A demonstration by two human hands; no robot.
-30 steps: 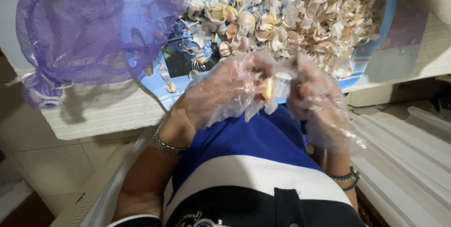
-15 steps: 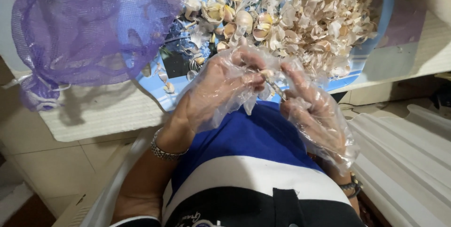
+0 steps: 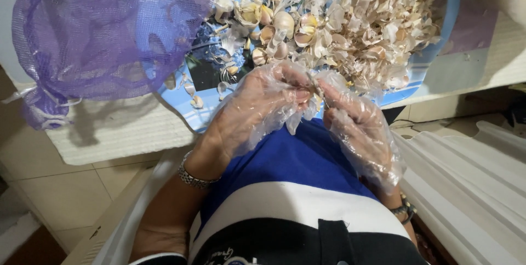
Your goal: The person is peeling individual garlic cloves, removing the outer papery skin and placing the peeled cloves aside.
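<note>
1. Pinched between thumb and fingertips of both gloved hands, at the centre of the frame: a small garlic clove (image 3: 314, 85), mostly hidden by the crinkled clear plastic.
2. Left hand (image 3: 262, 106), in a loose clear plastic glove, closed on the clove from the left; fingers curled inward, a metal bracelet (image 3: 193, 176) at the wrist.
3. Right hand (image 3: 359, 125), gloved the same way, closed on the clove from the right, fingertips touching those of the left; a dark bracelet (image 3: 404, 210) at the wrist, lower right.
4. Both hands held above the lap, over a blue, white and black striped shirt (image 3: 296, 199), just below the near edge of the tray.
5. Just above the hands: a blue tray (image 3: 422, 73) on the worktop (image 3: 109, 133), heaped toward the upper right with dry papery garlic skins (image 3: 383, 18).
6. Among the skins at upper centre: several unpeeled cloves (image 3: 283, 23), lying loose.
7. Upper left of the frame: a purple mesh bag (image 3: 93, 35), slumped on the worktop and overlapping the tray's left edge.
8. Lower left: pale floor tiles (image 3: 49, 199).
</note>
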